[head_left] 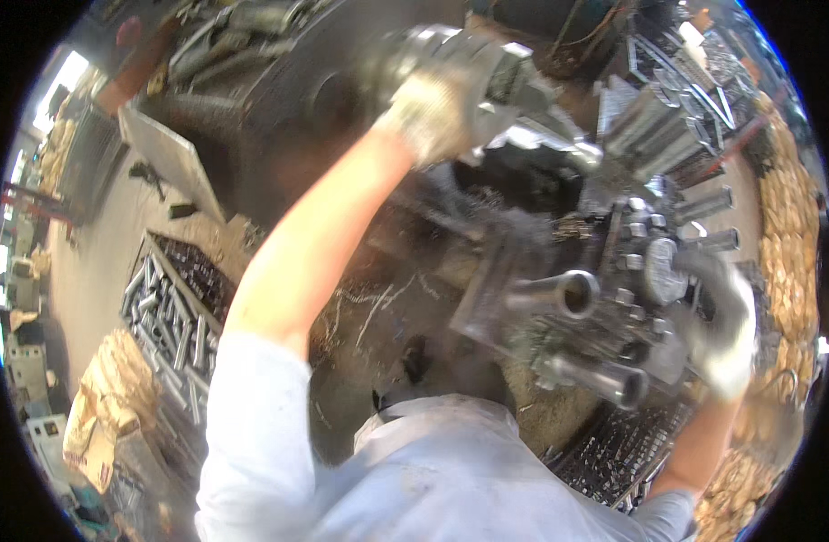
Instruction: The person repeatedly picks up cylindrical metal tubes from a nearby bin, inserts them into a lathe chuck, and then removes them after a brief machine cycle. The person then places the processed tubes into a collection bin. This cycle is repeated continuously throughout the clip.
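My left hand (pixel 428 116), in a pale work glove, is raised against the grey metal chuck (pixel 496 86) of a lathe-like machine. Motion blur and the chuck hide its fingers. A shiny metal piece (pixel 545 140) juts from the chuck toward the right. My right hand (pixel 729 339), gloved in white and grey, curves beside the round end of the tool turret (pixel 665 271). Its fingers are smeared, and I cannot tell what it grips. Toward me from the turret point a flared hollow metal tube (pixel 559 295) and a second tube (pixel 604 381).
Left of me lies a bin of short metal tubes (pixel 175 330) beside a brown sack (pixel 112 397). Stacked metal bars (pixel 658 126) stand at the far right. A tray of small dark parts (pixel 618 452) sits below the turret. Tan bundles (pixel 787 235) line the right side.
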`<action>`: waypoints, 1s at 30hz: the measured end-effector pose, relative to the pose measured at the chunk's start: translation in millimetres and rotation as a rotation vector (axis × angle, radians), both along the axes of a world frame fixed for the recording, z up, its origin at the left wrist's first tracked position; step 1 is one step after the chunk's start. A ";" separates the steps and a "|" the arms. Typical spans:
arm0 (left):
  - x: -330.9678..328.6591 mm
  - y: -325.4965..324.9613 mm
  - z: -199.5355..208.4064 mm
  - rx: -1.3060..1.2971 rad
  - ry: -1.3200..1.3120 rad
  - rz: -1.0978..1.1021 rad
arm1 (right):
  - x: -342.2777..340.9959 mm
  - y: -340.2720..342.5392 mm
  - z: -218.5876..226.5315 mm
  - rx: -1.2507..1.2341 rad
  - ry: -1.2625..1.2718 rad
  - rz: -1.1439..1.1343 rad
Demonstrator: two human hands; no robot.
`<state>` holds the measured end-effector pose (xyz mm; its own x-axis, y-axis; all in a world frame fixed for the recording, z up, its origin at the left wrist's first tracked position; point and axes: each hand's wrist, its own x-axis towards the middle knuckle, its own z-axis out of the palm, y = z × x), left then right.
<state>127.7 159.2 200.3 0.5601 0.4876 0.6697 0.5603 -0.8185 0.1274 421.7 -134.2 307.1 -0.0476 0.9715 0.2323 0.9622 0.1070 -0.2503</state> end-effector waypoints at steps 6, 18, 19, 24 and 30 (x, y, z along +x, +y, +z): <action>13.9 59.5 -16.0 -0.098 0.155 0.013 | -39.5 195.0 -82.0 -0.859 -0.675 0.182; 12.2 48.1 -4.1 0.057 0.105 0.028 | -9.7 258.7 -13.5 -0.237 0.101 -0.253; 12.0 46.9 -1.3 0.051 0.106 0.022 | -5.1 261.0 -26.5 -0.231 -0.025 -0.105; 11.7 39.5 6.6 0.091 0.089 -0.004 | 21.3 260.8 -96.0 -0.660 -0.086 0.190; 16.2 40.7 10.1 0.081 0.065 -0.013 | 69.3 299.7 -114.6 -1.402 0.350 0.056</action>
